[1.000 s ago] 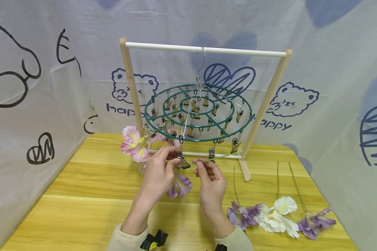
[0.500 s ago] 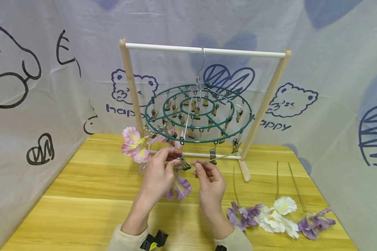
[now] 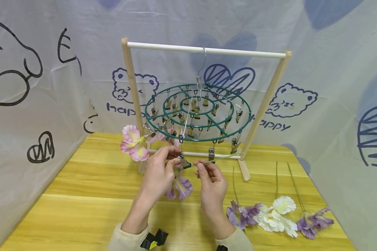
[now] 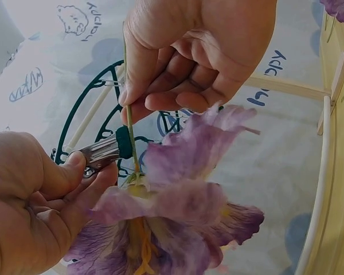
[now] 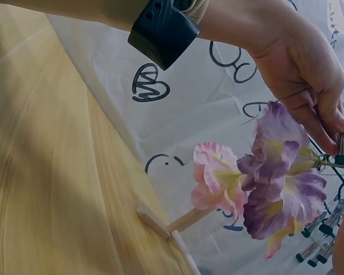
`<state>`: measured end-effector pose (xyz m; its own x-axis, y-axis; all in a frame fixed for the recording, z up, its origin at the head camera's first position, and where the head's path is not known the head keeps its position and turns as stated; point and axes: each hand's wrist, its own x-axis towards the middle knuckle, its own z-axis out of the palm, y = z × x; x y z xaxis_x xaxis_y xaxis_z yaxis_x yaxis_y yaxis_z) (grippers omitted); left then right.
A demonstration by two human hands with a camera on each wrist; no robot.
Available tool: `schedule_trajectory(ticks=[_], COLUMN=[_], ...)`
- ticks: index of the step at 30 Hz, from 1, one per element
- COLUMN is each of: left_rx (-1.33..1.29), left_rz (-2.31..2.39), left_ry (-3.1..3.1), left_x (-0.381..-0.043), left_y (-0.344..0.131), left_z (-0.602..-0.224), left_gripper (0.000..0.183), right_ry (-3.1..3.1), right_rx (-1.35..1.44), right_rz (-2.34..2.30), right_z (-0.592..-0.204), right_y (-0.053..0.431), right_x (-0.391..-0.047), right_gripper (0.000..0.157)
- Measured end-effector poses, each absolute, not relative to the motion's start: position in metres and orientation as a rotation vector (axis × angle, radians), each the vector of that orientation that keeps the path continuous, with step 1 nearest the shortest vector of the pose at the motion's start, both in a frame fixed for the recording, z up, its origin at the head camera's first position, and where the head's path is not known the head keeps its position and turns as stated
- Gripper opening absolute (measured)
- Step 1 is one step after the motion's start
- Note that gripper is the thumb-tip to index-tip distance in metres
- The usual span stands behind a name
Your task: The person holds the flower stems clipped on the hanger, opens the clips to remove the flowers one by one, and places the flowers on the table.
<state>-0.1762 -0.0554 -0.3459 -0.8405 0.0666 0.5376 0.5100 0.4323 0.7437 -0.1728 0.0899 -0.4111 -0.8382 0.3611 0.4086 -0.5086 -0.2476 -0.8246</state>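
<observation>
In the head view my left hand pinches a metal clip that hangs at the front of a green round clip hanger. My right hand holds the thin green stem of a purple artificial flower between thumb and forefinger. The clip's green-tipped end lies right against this stem, just above the bloom, as the left wrist view shows. Petals hang below my left hand, and the stem's free end points right, toward the rack's foot.
A wooden rack with a white top bar carries the hanger and its several clips. Pink flowers hang at its left. On the table's right side lie a purple flower, a white one and another purple one.
Both hands stay almost in place on the clip and stem. The clip and hanger shift only slightly.
</observation>
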Motion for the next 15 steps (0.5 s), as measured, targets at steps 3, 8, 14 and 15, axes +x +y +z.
schedule_trajectory(ticks=[3, 8, 14, 15], left_rx=[-0.491, -0.492, -0.499, -0.5], left_rz=[-1.397, -1.395, -1.376, -1.379], left_ry=[-2.254, -2.248, -2.231, -2.228], left_x=[-0.1765, -0.1772, -0.1788, -0.1787], left_y=[-0.0556, -0.0558, -0.0556, -0.0555], left_z=[-0.3459, -0.3465, -0.3474, -0.3473], left_gripper=[0.022, 0.023, 0.023, 0.023], right_ry=[-1.469, -1.476, -1.468, -1.464], right_rx=[0.188, 0.187, 0.186, 0.186], right_rz=[2.107, 2.106, 2.103, 2.103], right_z=[-0.4122, -0.4118, -0.4106, -0.4105], right_y=[0.0916, 0.0937, 0.0989, 0.1], right_x=[-0.173, -0.1705, -0.1693, -0.1691], right_gripper=[0.021, 0.023, 0.021, 0.021])
